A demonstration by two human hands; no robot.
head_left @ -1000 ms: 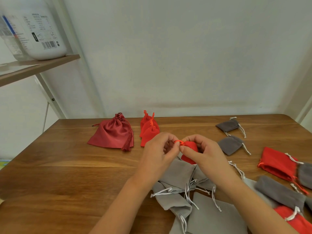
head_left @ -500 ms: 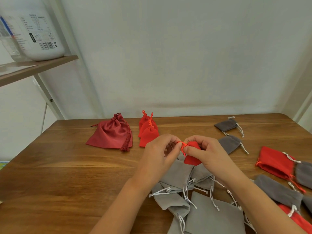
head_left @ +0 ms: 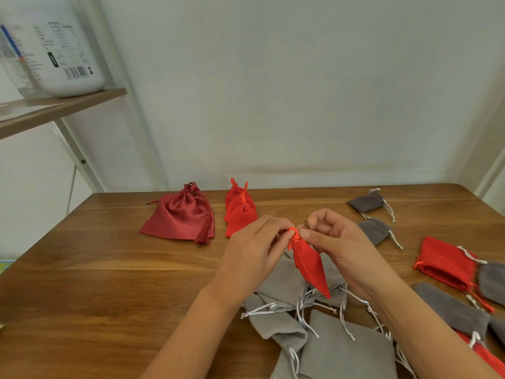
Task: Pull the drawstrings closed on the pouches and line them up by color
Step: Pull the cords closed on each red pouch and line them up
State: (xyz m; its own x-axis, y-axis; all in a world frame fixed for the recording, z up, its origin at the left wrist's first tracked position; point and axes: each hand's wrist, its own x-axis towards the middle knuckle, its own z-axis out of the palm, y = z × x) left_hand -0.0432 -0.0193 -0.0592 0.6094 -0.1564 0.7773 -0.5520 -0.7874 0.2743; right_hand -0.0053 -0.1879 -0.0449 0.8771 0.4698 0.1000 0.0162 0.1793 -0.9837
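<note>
A small red pouch [head_left: 310,265] hangs in the air above the table, its gathered neck between my hands. My left hand [head_left: 255,246] pinches the red drawstring at the neck. My right hand [head_left: 332,239] pinches the neck from the other side. Behind my hands, a stack of small red pouches [head_left: 240,207] lies with strings pulled, next to a large dark red satin pouch [head_left: 181,214]. Under my forearms lies a heap of light grey pouches [head_left: 289,307] with white strings.
Two dark grey pouches [head_left: 367,202] [head_left: 375,229] lie at the back right. An open red pouch [head_left: 444,262] and more grey and red pouches [head_left: 453,310] lie at the right edge. A shelf [head_left: 62,105] with a white jug [head_left: 65,47] stands at the left.
The red pouch now hangs down long and narrow from its neck; before it was bunched between my hands. Both hands have lifted a little.
</note>
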